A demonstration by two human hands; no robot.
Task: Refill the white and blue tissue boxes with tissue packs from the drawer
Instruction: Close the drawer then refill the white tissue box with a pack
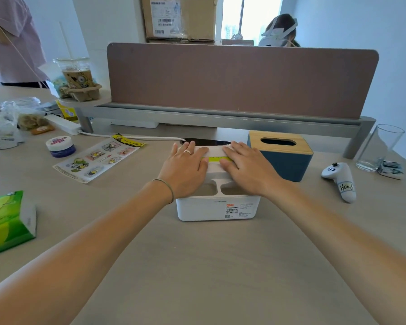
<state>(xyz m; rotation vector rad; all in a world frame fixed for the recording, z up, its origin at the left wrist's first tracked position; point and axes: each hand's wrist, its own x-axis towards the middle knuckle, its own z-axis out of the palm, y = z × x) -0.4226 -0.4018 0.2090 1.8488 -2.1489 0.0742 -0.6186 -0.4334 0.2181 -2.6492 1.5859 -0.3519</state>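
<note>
On a pale wood-grain desk (197, 266), the white plastic tissue box (217, 208) stands upright, long axis left-right, label side facing the camera. Left hand (185, 166) and right hand (249, 168) lie flat on its lid, fingers together, green showing in the slot. The blue tissue box with wooden lid (283, 154) stands just beside its right.

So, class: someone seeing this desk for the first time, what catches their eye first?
Both hands, left hand and right hand, pressing flat on the white tissue box at centre. Right of it stands the blue tissue box with its wooden lid; a green tissue pack lies at the desk's left edge.
</note>
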